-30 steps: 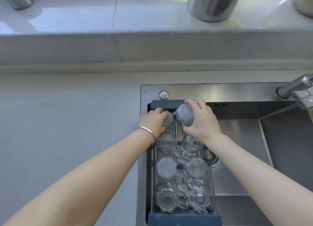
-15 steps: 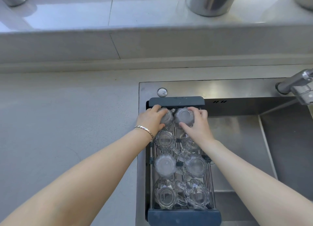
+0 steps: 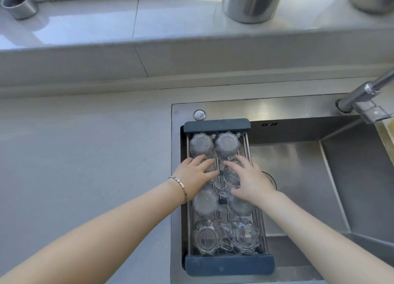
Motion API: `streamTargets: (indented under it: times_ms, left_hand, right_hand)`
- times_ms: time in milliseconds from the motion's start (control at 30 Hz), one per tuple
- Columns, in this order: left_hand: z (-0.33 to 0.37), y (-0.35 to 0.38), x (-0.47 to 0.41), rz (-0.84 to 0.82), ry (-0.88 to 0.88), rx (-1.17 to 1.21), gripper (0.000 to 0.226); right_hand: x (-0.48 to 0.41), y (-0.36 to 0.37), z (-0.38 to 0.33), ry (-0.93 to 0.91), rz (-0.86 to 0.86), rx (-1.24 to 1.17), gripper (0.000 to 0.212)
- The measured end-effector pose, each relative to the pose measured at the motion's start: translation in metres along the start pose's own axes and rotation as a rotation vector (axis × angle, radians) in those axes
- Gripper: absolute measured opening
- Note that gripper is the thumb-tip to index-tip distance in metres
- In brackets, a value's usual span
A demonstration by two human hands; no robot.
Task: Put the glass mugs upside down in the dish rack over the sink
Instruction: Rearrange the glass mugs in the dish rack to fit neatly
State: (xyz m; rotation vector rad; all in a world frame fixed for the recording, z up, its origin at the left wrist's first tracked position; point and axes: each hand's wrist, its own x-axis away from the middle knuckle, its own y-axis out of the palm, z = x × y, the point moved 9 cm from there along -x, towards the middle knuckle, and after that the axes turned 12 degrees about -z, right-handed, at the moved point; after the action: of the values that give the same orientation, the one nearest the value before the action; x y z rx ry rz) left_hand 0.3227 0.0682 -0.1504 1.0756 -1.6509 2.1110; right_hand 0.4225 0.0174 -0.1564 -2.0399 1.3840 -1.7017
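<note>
A dish rack (image 3: 216, 125) with dark blue end bars spans the left side of the steel sink (image 3: 298, 177). Several glass mugs stand upside down in it in two columns. The two at the far end, one on the left (image 3: 200, 144) and one on the right (image 3: 227, 143), stand free. My left hand (image 3: 196, 175) and my right hand (image 3: 248, 179) hover with spread fingers over the second row of mugs and hold nothing. Two more mugs (image 3: 205, 238) sit at the near end.
A grey countertop (image 3: 85, 166) lies left of the sink. The tap (image 3: 366, 96) reaches in from the right. On the raised ledge behind stand a small metal cup (image 3: 18, 5) and a larger metal pot (image 3: 251, 6). A round button (image 3: 199, 114) sits on the sink rim.
Both hands have let go of the two far mugs, which now stand upside down in the rack's far row. The hands have drawn back towards me, fingers spread.
</note>
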Motion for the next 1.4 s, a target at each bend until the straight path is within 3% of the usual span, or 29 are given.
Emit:
streamTargets:
  times_ms: [267,433,567,767,900,1200,1400]
  left_hand:
    - [-0.006,-0.013,-0.004,-0.013,-0.121,0.013,0.055]
    - [-0.018,-0.011,0.006,0.027,-0.32,0.299,0.048]
    - [-0.03,-0.007,0.006,0.012,-0.502,0.587,0.054]
    - [-0.03,-0.004,0.001,-0.006,-0.584,0.637,0.057]
    - [-0.036,0.0,0.003,0.012,-0.484,0.671,0.063]
    - [-0.043,0.011,0.005,0.04,-0.378,0.714,0.071]
    - [-0.045,0.014,0.005,0.054,-0.36,0.742,0.071]
  right_hand:
    - [0.019,-0.04,-0.008,-0.032,0.13,0.013,0.058]
    - [0.055,-0.067,0.005,0.002,0.273,-0.087,0.059]
    - [0.061,-0.067,0.016,0.046,0.265,-0.14,0.059]
    - [0.051,-0.06,0.017,0.135,0.277,-0.206,0.06]
    - [0.034,-0.059,-0.004,0.101,0.216,0.001,0.062]
    - [0.027,-0.061,-0.055,-0.304,-0.124,0.522,0.06]
    - [0.034,-0.054,-0.067,-0.418,-0.154,0.77,0.06]
